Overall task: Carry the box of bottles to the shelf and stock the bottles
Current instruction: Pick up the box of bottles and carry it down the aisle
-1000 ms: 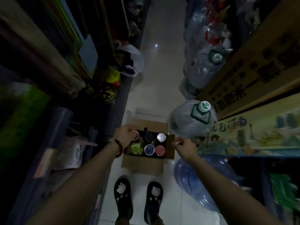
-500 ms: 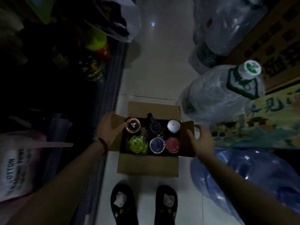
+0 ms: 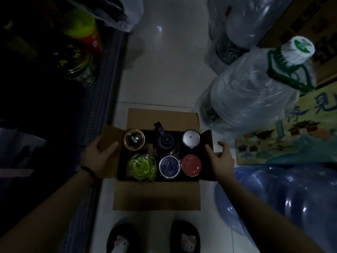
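Note:
An open cardboard box [image 3: 156, 195] sits on the pale floor in a dim aisle, just ahead of my slippers. Several bottles stand upright in it: a gold-rimmed one [image 3: 134, 139], a black-handled one [image 3: 165, 141], a silver-capped one [image 3: 191, 138], a green-lidded one [image 3: 142, 165], a blue-lidded one [image 3: 169, 167] and a red-lidded one [image 3: 191, 165]. My left hand [image 3: 98, 157] grips the box's left flap, thumb on top. My right hand [image 3: 221, 157] holds the right flap, thumb inside it. The shelf [image 3: 102, 92] runs along the left, its edge perforated.
Large water jugs wrapped in plastic [image 3: 253, 95] stand at the right, and a blue jug [image 3: 284, 203] lies at the lower right. A printed carton [image 3: 284, 141] sits behind my right hand. Jars and a plastic bag [image 3: 125, 13] fill the left shelf. My slippers [image 3: 153, 238] point at the box.
The view has dropped closer to the box. My left hand shifted from the gold-rimmed bottle to the left flap, and my right hand closed onto the right flap.

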Tool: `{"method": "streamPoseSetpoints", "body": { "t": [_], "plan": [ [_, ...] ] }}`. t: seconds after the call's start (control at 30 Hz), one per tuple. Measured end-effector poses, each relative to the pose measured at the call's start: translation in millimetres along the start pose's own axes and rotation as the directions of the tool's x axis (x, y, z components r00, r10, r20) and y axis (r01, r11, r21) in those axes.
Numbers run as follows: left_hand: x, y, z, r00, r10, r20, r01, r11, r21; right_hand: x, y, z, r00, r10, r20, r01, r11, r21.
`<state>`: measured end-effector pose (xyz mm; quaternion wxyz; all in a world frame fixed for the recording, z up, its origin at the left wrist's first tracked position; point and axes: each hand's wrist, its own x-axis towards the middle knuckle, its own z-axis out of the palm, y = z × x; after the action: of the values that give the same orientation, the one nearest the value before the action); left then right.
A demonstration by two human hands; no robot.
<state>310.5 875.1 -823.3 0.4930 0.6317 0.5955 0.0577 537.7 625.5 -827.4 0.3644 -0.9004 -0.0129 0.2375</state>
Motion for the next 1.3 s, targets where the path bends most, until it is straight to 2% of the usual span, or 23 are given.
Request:
{"method": "streamPoseSetpoints", "body": {
  "t": [0.07,0.13,0.23,0.5,0.67,0.8,0.97,1.1,1.3],
  "plan": [
    [2.0,-2.7,4.5,0.994,-0.055,0.091,0.068,0.986,-0.152,-0.4,0.0,7.2,1.0,-0.018,0.019,0.018,1.0,-0.019],
    [5.5,-5.3,7.2,0.983,-0.103,0.153,0.137,0.963,-0.231,0.2,1.0,13.4,0.998,-0.021,0.058,0.023,1.0,-0.019],
    [13.5,-8.9,7.1,0.976,-0.158,0.148,0.189,0.955,-0.227,2.7,0.2,15.7,0.997,0.009,0.083,-0.006,0.999,-0.044],
    [9.9,-7.7,8.1,0.994,-0.106,0.038,0.11,0.986,-0.128,2.9,-5.5,7.4,0.998,-0.011,0.058,0.017,0.995,-0.094],
    [-21.3,28.8,-9.2,0.993,-0.116,-0.014,0.115,0.99,-0.085,-17.3,-33.3,-23.9,0.996,-0.035,0.079,0.044,0.993,-0.113],
    [-53.2,77.6,-42.0,0.989,-0.142,-0.046,0.142,0.99,0.002,-40.5,-74.2,-68.2,0.998,-0.011,0.067,0.02,0.991,-0.132],
    [-103.1,160.1,-96.6,0.993,-0.109,0.033,0.109,0.994,0.012,-80.7,-135.2,-144.0,0.999,0.021,0.047,-0.015,0.993,-0.119],
    [-159.7,257.4,-144.6,0.997,-0.052,0.06,0.046,0.994,0.097,-127.1,-200.1,-220.6,1.0,0.023,0.018,-0.021,0.997,-0.078],
    [-220.3,367.5,-196.1,0.992,0.09,0.09,-0.108,0.969,0.224,-181.2,-274.2,-323.8,0.999,0.005,-0.048,-0.005,1.0,-0.001]
  ]
}}
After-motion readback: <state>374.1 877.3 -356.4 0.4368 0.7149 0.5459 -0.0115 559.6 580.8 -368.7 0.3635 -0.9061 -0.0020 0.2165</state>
